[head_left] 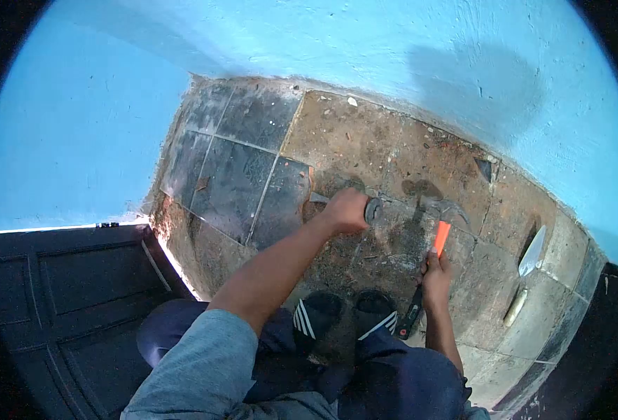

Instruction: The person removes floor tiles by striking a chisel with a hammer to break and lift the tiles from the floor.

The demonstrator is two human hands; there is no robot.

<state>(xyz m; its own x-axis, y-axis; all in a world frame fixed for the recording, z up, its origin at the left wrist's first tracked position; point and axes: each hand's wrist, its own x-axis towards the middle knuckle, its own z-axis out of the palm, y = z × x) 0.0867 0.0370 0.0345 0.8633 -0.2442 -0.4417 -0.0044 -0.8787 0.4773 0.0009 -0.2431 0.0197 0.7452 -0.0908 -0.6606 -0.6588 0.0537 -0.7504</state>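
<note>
My left hand (349,210) is closed around a chisel (317,198). Its blade points left at the broken edge of a dark floor tile (279,199), and its round butt end sticks out on the right of the fist. Wrapped round the handle of a hammer (443,236) is my right hand (435,276). That handle is orange near the head and black toward its lower end. The hammer head, somewhat blurred, is over the bare floor to the right of the chisel, apart from it.
A trowel (532,252) with a pale handle lies on the floor at right. Dark tiles (228,182) cover the left; rough, debris-strewn mortar (358,133) lies exposed beyond. Blue walls (365,42) bound the floor. A dark panelled door (78,287) stands at left. My shoes (321,313) are below.
</note>
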